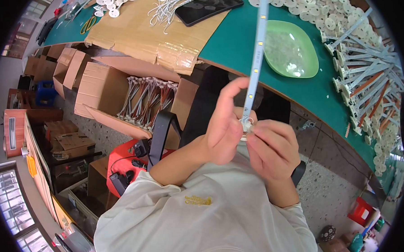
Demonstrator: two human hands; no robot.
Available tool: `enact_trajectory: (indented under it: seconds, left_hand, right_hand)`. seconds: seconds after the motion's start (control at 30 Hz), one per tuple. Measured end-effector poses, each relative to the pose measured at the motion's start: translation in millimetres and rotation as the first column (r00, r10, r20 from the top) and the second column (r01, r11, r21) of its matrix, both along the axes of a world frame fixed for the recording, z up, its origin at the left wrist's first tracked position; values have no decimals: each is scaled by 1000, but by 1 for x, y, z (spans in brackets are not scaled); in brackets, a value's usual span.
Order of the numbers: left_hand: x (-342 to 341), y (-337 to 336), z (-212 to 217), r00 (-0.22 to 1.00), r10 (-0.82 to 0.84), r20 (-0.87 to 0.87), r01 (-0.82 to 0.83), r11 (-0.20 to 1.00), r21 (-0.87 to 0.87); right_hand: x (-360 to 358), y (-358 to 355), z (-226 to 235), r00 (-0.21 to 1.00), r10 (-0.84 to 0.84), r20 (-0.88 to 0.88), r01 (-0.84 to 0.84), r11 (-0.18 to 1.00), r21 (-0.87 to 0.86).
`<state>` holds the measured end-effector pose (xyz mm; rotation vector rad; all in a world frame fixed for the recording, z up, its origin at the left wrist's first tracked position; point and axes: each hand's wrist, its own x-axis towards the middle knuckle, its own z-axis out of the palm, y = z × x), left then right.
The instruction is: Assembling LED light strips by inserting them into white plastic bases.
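- Pale-blue, flat strip (257, 60), dotted with yellow squares, slants from centre to top edge.
- Left hand (227, 131) curls beside its lower end; grip unclear.
- Right hand (275, 147), fingertips together, pinches a small white piece (245, 125) there.

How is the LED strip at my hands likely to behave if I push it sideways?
The LED strip is probably fairly stiff: it runs nearly straight from your left hand and right hand. Being narrow and thin, it's likely light. Its exposed yellow LEDs may be fragile.
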<state>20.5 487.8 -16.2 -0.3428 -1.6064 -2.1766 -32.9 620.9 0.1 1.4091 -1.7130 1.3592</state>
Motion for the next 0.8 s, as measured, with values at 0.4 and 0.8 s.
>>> enact_trajectory:
  seconds: [0.4,0.8]
  left_hand:
    - [-15,-80,4,973,217,-76,-230,890,-394]
    - [-26,-75,-19,959,282,-33,-277,900,-336]
  right_hand:
    - [-163,5,52,978,-206,25,116,643,757]
    - [-178,-30,30,993,-101,60,34,736,676]
